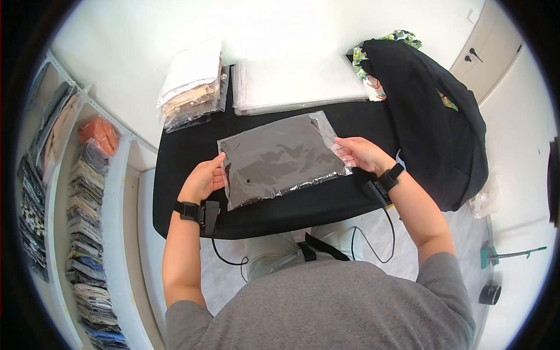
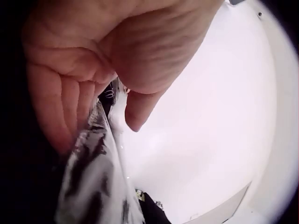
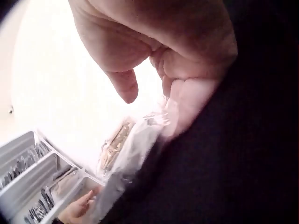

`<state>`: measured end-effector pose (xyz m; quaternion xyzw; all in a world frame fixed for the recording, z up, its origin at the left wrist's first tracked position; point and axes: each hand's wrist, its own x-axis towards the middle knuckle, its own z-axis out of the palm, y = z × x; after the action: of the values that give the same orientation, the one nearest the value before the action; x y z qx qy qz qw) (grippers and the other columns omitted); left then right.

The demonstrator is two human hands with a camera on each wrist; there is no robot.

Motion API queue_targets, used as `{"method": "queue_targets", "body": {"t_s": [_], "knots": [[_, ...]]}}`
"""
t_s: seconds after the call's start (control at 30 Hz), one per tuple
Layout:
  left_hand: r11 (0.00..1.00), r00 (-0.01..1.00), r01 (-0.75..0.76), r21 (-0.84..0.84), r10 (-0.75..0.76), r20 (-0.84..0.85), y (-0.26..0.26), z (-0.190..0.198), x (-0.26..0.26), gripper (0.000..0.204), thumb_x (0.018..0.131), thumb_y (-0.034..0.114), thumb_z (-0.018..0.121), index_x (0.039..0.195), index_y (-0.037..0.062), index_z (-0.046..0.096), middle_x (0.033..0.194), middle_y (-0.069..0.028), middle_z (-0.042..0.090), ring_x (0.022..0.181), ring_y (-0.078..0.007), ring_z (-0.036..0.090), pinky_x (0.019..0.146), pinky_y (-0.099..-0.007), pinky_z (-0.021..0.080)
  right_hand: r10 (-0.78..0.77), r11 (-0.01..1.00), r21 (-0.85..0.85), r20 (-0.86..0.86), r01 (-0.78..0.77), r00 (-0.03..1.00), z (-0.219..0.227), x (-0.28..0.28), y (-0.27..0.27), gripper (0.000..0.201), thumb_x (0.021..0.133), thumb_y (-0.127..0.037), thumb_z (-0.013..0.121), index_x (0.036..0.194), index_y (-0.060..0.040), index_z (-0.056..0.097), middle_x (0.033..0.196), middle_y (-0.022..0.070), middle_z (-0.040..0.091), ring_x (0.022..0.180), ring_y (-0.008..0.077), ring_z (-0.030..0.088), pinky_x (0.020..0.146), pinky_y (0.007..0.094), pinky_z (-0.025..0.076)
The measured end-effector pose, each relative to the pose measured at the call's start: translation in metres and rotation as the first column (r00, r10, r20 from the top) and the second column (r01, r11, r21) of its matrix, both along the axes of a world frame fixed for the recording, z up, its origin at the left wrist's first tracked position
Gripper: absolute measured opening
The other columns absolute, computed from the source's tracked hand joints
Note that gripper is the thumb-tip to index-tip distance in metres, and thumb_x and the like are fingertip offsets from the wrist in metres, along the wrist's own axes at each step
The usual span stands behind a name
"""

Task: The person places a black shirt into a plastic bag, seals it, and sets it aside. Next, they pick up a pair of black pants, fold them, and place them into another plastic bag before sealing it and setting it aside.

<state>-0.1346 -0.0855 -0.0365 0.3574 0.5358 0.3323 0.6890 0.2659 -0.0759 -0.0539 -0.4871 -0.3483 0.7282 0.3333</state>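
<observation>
A clear plastic bag (image 1: 280,157) with a flat dark grey item inside lies slanted over the black table. At its left edge is my left hand (image 1: 203,179); in the left wrist view this hand (image 2: 107,56) has its fingers extended against the bag (image 2: 91,172), the thumb apart. My right hand (image 1: 364,154) touches the clear right end. The right wrist view shows the right hand (image 3: 163,46) with film of the bag (image 3: 135,149) against its fingers and the thumb standing away from them.
Behind the bag are a stack of packed items (image 1: 189,87) and a pile of clear sheets (image 1: 297,81). Black cloth (image 1: 431,122) covers the table's right side. Shelves of folded, bagged items (image 1: 87,233) stand at left. Cables (image 1: 392,233) hang from the wrist cameras.
</observation>
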Motion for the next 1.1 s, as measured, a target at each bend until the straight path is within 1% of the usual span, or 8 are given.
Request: {"method": "queue_targets", "body": {"t_s": [0.27, 0.5, 0.57, 0.67, 0.77, 0.83, 0.97, 1.1], "knots": [[0.995, 0.987, 0.036, 0.094, -0.021, -0.159, 0.000, -0.017, -0.004, 0.018, 0.084, 0.024, 0.068, 0.085, 0.0083, 0.059, 0.076, 0.0017, 0.059, 0.064, -0.0069, 0.054, 0.063, -0.0217, 0.048, 0.086, 0.992, 0.079, 0.105, -0.095, 0.991, -0.006, 0.002, -0.002, 0.016, 0.087, -0.014, 0.063, 0.080, -0.0007, 0.058, 0.064, -0.0020, 0.052, 0.052, 0.0049, 0.043, 0.047, 0.0173, 0.036], [0.993, 0.981, -0.006, 0.115, 0.028, -0.190, -0.003, -0.015, 0.002, 0.018, 0.083, 0.024, 0.069, 0.076, 0.0119, 0.057, 0.069, 0.0052, 0.053, 0.061, -0.0050, 0.048, 0.059, -0.0195, 0.043, 0.135, 0.990, 0.044, 0.007, -0.135, 0.991, -0.003, 0.008, -0.005, 0.013, 0.087, -0.013, 0.062, 0.084, -0.0004, 0.060, 0.069, 0.0000, 0.057, 0.058, 0.0059, 0.051, 0.053, 0.0169, 0.042], [0.993, 0.980, -0.019, 0.116, 0.041, -0.193, -0.002, -0.017, 0.001, 0.017, 0.083, 0.023, 0.069, 0.076, 0.0122, 0.057, 0.068, 0.0056, 0.052, 0.060, -0.0047, 0.048, 0.058, -0.0191, 0.042, -0.032, 0.999, -0.038, 0.095, 0.035, 0.995, 0.021, -0.004, -0.016, 0.013, 0.086, -0.012, 0.063, 0.089, -0.0003, 0.061, 0.073, 0.0008, 0.060, 0.061, 0.0063, 0.054, 0.057, 0.0163, 0.045], [0.991, 0.986, 0.013, 0.132, 0.010, -0.168, 0.000, -0.019, -0.003, 0.018, 0.085, 0.026, 0.066, 0.081, 0.0110, 0.058, 0.071, 0.0042, 0.054, 0.063, -0.0064, 0.051, 0.061, -0.0211, 0.045, 0.020, 0.999, 0.031, 0.088, -0.023, 0.996, 0.006, 0.002, -0.019, 0.011, 0.084, -0.006, 0.062, 0.094, -0.0003, 0.060, 0.076, 0.0010, 0.059, 0.059, 0.0053, 0.049, 0.051, 0.0166, 0.038], [1.000, 0.998, 0.001, 0.028, -0.002, 0.058, -0.007, -0.001, 0.002, 0.024, 0.087, 0.029, 0.063, 0.098, 0.0066, 0.060, 0.087, -0.0021, 0.062, 0.077, -0.0126, 0.060, 0.071, -0.0268, 0.049, 0.011, 0.993, 0.116, 0.073, -0.020, 0.997, -0.005, 0.005, -0.019, 0.014, 0.082, -0.003, 0.064, 0.095, -0.0005, 0.060, 0.077, 0.0008, 0.059, 0.059, 0.0046, 0.048, 0.051, 0.0163, 0.037], [0.996, 0.902, 0.033, -0.089, 0.009, 0.432, -0.012, 0.013, 0.015, 0.037, 0.091, 0.033, 0.055, 0.111, 0.0015, 0.057, 0.104, -0.0064, 0.063, 0.093, -0.0175, 0.060, 0.084, -0.0322, 0.048, 0.046, 0.992, 0.119, 0.020, -0.048, 0.999, -0.007, 0.005, -0.020, 0.017, 0.080, -0.001, 0.065, 0.096, -0.0005, 0.059, 0.078, 0.0007, 0.058, 0.059, 0.0037, 0.047, 0.051, 0.0160, 0.037], [0.996, 0.882, 0.087, 0.009, -0.082, 0.464, -0.015, 0.004, 0.025, 0.041, 0.091, 0.025, 0.055, 0.123, 0.0000, 0.050, 0.118, -0.0114, 0.058, 0.105, -0.0227, 0.058, 0.090, -0.0370, 0.047, -0.011, 0.988, 0.153, 0.099, -0.004, 0.995, -0.005, 0.002, -0.022, 0.016, 0.080, 0.001, 0.063, 0.096, 0.0004, 0.060, 0.078, 0.0021, 0.060, 0.059, 0.0050, 0.048, 0.050, 0.0165, 0.038], [0.993, 0.959, 0.096, 0.074, -0.112, 0.261, -0.024, 0.016, 0.039, 0.036, 0.087, 0.011, 0.058, 0.121, -0.0002, 0.050, 0.114, -0.0107, 0.060, 0.100, -0.0224, 0.060, 0.086, -0.0371, 0.049, -0.029, 0.985, 0.173, 0.093, 0.013, 0.995, -0.004, 0.001, -0.025, 0.017, 0.081, 0.000, 0.062, 0.098, 0.0010, 0.059, 0.073, 0.0001, 0.057, 0.056, 0.0045, 0.045, 0.047, 0.0176, 0.033]]}}
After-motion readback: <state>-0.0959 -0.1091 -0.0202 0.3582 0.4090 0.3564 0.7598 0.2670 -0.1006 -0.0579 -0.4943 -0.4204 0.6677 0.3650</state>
